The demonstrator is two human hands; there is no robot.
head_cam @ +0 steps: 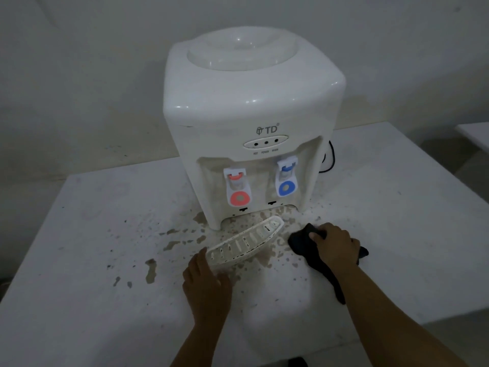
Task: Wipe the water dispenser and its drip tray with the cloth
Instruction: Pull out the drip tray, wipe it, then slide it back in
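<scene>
A single head-worn camera looks forward and steeply down from above the near edge of a white table [79,260]. It faces the front of the water dispenser [246,107], which fills the centre at close range against a pale wall [79,75]. The wide-angle lens seems to bend the table's edges. Dim light softens the corners.

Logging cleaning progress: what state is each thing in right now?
water dispenser: upright, tray slot empty
drip tray: pulled out, tilted
cloth: bunched on the table
table: brown-stained
left hand: holds tray's end
right hand: grips cloth
</scene>
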